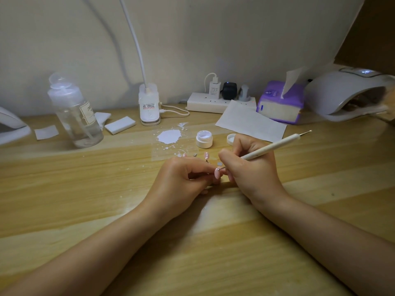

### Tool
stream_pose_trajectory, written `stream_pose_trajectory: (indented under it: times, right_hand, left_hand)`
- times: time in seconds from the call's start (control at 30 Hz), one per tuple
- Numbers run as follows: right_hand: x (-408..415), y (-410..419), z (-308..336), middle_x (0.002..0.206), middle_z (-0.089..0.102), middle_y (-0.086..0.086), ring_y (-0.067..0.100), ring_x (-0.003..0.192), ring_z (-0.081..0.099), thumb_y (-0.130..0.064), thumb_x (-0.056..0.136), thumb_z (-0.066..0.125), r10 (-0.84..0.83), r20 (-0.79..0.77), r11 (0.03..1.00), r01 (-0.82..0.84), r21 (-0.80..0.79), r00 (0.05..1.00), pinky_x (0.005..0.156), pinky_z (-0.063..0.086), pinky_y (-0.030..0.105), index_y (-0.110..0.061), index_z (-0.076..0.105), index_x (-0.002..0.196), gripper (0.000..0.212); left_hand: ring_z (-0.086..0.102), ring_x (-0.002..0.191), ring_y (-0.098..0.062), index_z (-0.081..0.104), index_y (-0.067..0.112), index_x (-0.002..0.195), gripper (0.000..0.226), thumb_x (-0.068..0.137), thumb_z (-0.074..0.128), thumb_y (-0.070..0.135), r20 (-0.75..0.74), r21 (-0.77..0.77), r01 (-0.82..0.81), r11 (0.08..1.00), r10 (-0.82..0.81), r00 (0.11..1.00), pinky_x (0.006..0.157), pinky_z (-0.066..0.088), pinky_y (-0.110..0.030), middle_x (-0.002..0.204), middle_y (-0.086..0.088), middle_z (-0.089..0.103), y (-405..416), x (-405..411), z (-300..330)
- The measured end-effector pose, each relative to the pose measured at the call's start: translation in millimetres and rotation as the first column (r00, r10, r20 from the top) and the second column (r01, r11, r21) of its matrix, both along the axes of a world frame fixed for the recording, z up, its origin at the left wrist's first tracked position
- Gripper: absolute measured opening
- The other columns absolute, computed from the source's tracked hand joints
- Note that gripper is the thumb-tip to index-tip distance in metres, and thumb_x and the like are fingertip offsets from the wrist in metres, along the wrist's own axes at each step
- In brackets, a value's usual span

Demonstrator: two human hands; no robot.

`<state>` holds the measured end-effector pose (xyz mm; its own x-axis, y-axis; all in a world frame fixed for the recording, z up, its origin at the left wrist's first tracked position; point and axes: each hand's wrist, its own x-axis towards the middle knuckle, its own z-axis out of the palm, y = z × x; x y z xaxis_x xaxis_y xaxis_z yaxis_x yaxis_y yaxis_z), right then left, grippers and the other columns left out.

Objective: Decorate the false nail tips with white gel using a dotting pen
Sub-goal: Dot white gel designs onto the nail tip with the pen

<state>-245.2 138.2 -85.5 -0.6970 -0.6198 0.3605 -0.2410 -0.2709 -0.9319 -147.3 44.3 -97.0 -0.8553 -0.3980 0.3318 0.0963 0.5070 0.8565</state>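
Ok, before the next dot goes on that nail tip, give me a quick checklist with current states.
1. Left hand pinches the pink nail tip: ok.
2. Right hand grips the dotting pen: ok.
3. Pen point at the tip's upper end: ok.
4. White gel on the pen point: cannot tell, too small.
5. Gel jar open, lid off beside it: ok.
6. Other nail tips lie apart from the hands: ok.

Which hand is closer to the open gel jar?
The right hand, just in front of the gel jar and holding the dotting pen. The left hand sits farther forward and left, pinching a nail tip.
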Motion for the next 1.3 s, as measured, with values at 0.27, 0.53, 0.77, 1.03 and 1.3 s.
stream_pose_trajectory:
  times: [0.27,0.53,0.77,1.03,1.3]
  right_hand:
    - [0.3,0.1,0.3,0.032,0.037,-0.005,0.011,0.034,0.054,0.012,0.074,0.051,-0.002,0.008,1.0,0.002,0.0,1.0,0.04,0.039,0.016,-0.009,0.031,0.051,0.036]
    - [0.0,-0.6,-0.3,0.033,0.035,-0.004,0.012,0.035,0.055,0.011,0.074,0.051,-0.025,0.018,1.0,0.025,0.002,1.0,0.039,0.036,0.014,-0.009,0.031,0.051,0.036]
    - [0.3,-0.4,-0.1,0.036,0.032,-0.001,0.012,0.034,0.055,0.01,0.075,0.051,-0.042,0.052,0.999,0.042,0.003,0.998,0.04,0.037,0.018,-0.011,0.031,0.051,0.038]
    - [1.5,-0.1,5.4,0.035,0.027,0.004,0.009,0.025,0.038,0.01,0.077,0.05,-0.037,0.212,0.996,0.054,-0.075,0.976,0.037,0.044,0.026,-0.009,0.03,0.052,0.037]
    - [0.6,1.3,3.7,0.034,0.029,0.003,0.021,0.029,0.04,0.009,0.076,0.051,-0.024,0.151,0.995,0.038,-0.09,0.988,0.036,0.043,0.02,-0.006,0.031,0.051,0.036]
  left_hand:
    - [0.065,0.065,-0.015,0.075,0.014,0.082,0.017,0.08,0.066,-0.001,0.01,-0.009,-0.006,1.0,0.006,1.0,0.058,0.052,-0.018,0.074,-0.007,0.07,-0.4,0.3,0.0]
    - [0.062,0.062,-0.008,0.075,0.013,0.083,0.018,0.08,0.066,-0.002,0.011,0.005,0.004,1.0,-0.004,1.0,0.057,0.051,-0.015,0.072,-0.005,0.069,0.6,1.1,1.3]
    - [0.06,0.062,-0.003,0.074,0.017,0.085,0.02,0.079,0.067,-0.001,0.01,0.009,0.008,1.0,-0.008,1.0,0.057,0.051,-0.016,0.073,-0.006,0.069,2.2,1.4,3.2]
    - [0.067,0.074,-0.024,0.072,0.029,0.079,0.027,0.079,0.067,0.003,0.002,0.05,0.009,0.999,-0.009,1.0,0.058,0.054,-0.019,0.078,-0.007,0.071,3.1,1.9,4.8]
    - [0.067,0.074,-0.025,0.073,0.027,0.076,0.021,0.079,0.067,0.007,-0.011,0.048,0.019,0.999,-0.018,1.0,0.06,0.056,-0.025,0.078,-0.006,0.07,3.2,2.7,5.3]
